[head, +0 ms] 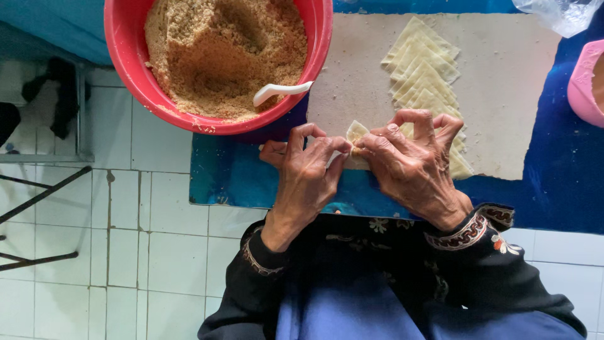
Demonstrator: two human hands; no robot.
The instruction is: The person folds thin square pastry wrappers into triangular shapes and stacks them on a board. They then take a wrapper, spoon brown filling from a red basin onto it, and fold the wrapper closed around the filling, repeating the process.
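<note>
My left hand and my right hand meet over the near edge of a blue-covered table. Both pinch one small pale dough wrapper folded between their fingertips; most of it is hidden by my fingers. Just behind my right hand lies a fanned row of several square pale wrappers on a beige board. A red bowl of crumbly brown filling stands to the left, a white spoon resting in it.
A pink container sits at the right edge and a clear plastic bag at the top right. White tiled floor lies below left, with dark metal legs beside it.
</note>
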